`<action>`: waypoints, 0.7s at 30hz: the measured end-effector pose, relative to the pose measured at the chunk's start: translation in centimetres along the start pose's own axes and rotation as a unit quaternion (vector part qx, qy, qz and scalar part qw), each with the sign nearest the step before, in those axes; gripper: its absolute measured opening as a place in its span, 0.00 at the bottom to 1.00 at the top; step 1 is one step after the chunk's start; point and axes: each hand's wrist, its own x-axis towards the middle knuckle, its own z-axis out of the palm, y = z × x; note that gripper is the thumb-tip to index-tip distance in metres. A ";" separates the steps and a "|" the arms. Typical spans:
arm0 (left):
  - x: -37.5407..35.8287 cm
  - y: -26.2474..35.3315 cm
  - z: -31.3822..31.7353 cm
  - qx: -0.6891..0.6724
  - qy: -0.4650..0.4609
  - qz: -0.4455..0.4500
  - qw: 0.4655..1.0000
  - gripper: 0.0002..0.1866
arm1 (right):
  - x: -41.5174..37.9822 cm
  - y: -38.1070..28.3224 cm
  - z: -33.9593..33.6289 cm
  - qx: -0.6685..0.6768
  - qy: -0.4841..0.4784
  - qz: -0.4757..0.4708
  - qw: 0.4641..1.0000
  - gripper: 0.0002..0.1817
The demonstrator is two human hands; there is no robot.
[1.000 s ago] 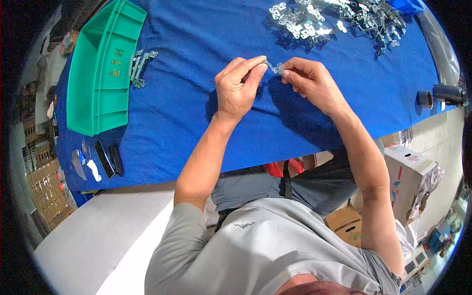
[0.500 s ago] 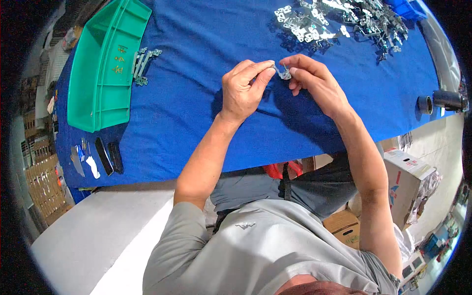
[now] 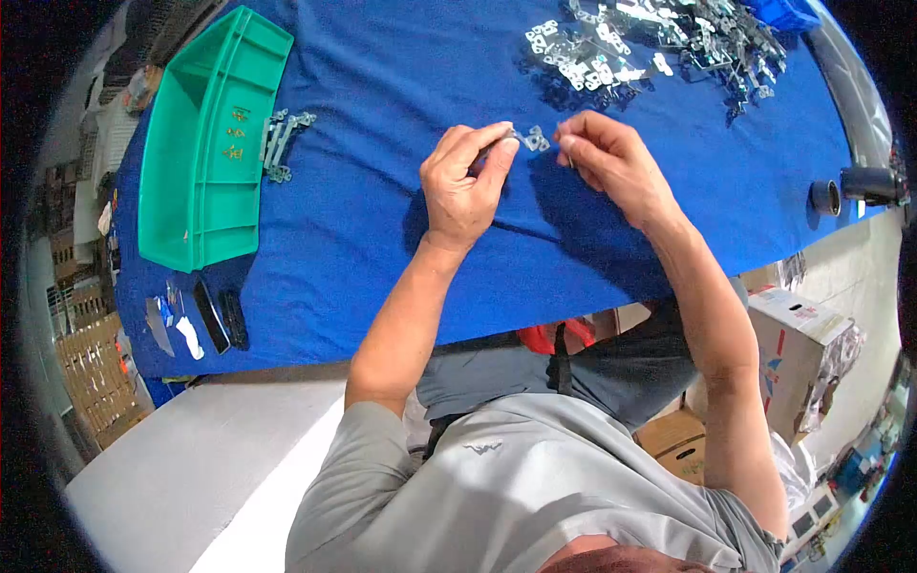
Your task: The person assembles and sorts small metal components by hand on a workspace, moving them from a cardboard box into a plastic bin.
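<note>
My left hand [image 3: 466, 181] pinches one end of a small metal part [image 3: 537, 140] above the blue cloth. The part's free end points toward my right hand [image 3: 611, 164], which is a little apart from it. The fingers of my right hand are pressed together, with something tiny at the fingertips that I cannot make out. Farther back lies a heap of similar metal parts [image 3: 611, 72]. A few metal pieces [image 3: 279, 143] rest on the cloth beside the green bin [image 3: 226, 237].
The blue cloth [image 3: 363, 267] covers the table. Small brass-coloured pieces lie in the green bin. A black cylinder [image 3: 823, 198] stands at the right edge, a blue container [image 3: 785, 13] at the back right, and small tools [image 3: 212, 315] at the near left.
My right hand has come away from the metal part, which now stays in my left hand. My left hand has shifted slightly left. The view has also moved a little.
</note>
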 end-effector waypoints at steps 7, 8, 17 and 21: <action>-0.1 -0.2 0.3 -0.002 -0.002 -0.001 1.000 0.09 | -0.7 -0.8 1.0 -0.011 -0.057 0.023 0.998 0.11; -0.1 -0.2 0.3 -0.003 0.002 -0.011 1.000 0.09 | -0.7 -0.9 1.0 -0.011 -0.057 0.023 0.998 0.11; -0.2 -0.1 0.3 -0.007 -0.005 -0.036 0.999 0.08 | -0.4 0.1 0.9 -0.076 -0.040 -0.020 0.996 0.10; 0.0 -0.1 0.3 0.005 -0.007 -0.034 0.999 0.08 | -0.5 0.0 1.0 -0.075 -0.026 -0.024 0.997 0.10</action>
